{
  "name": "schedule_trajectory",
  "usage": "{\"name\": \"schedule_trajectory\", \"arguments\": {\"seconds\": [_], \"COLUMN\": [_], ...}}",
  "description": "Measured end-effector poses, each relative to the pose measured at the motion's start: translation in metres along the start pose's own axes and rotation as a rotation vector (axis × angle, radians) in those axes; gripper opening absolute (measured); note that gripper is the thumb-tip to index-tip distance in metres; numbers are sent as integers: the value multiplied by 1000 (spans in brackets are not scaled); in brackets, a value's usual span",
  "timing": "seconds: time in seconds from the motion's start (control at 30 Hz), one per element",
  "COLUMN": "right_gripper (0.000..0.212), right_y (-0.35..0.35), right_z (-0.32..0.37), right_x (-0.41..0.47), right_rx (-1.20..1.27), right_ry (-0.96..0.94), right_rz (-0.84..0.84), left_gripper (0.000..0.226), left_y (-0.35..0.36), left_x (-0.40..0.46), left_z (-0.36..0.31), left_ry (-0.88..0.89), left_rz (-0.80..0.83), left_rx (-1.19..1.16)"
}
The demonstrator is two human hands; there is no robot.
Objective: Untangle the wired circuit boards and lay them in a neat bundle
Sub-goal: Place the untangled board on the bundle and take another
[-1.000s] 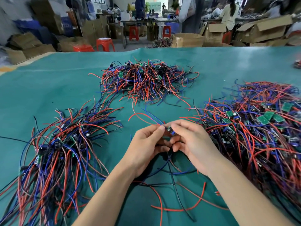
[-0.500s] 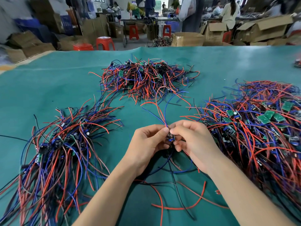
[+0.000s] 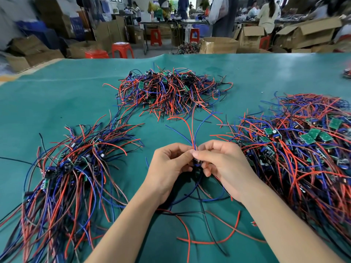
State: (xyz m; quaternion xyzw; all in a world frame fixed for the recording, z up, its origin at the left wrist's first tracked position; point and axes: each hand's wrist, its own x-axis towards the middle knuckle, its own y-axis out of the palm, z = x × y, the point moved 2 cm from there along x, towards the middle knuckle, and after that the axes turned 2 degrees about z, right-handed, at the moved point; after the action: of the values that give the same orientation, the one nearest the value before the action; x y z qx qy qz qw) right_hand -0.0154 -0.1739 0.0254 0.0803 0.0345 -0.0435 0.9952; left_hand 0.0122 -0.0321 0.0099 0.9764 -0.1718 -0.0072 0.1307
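My left hand (image 3: pixel 167 166) and my right hand (image 3: pixel 222 164) meet at the table's middle, both pinched on one small wired circuit board (image 3: pixel 196 161) that is mostly hidden between the fingers. Its red and blue wires (image 3: pixel 193 130) rise from the fingertips; other red, blue and black leads trail down toward me. A tangled heap of wired boards (image 3: pixel 171 92) lies beyond the hands. A larger tangled pile with green boards (image 3: pixel 307 145) sits at the right. An aligned bundle (image 3: pixel 62 177) lies at the left.
The work surface is a green mat (image 3: pixel 57 95). Past its far edge are cardboard boxes (image 3: pixel 218 45), red stools (image 3: pixel 121 50) and people at benches. Another small clump of wires (image 3: pixel 347 74) shows at the right edge.
The board's red and blue wires have swung up from lying flat to standing above my fingertips. Both hands stay together at the same spot, turning the board slightly.
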Motion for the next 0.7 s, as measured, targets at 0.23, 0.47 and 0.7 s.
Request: {"name": "schedule_trajectory", "arguments": {"seconds": [0.23, 0.47, 0.7], "right_gripper": [14, 14, 15], "right_y": [-1, -3, 0], "right_z": [0, -2, -1], "right_x": [1, 1, 2], "right_rx": [37, 97, 89], "right_ry": [29, 12, 15], "right_rz": [29, 25, -4], "left_gripper": [7, 10, 7], "left_y": [0, 2, 2], "left_x": [-1, -2, -3], "left_z": [-2, -4, -4], "left_ry": [0, -17, -16], "left_rz": [6, 13, 6], "left_rx": [-20, -11, -32]}}
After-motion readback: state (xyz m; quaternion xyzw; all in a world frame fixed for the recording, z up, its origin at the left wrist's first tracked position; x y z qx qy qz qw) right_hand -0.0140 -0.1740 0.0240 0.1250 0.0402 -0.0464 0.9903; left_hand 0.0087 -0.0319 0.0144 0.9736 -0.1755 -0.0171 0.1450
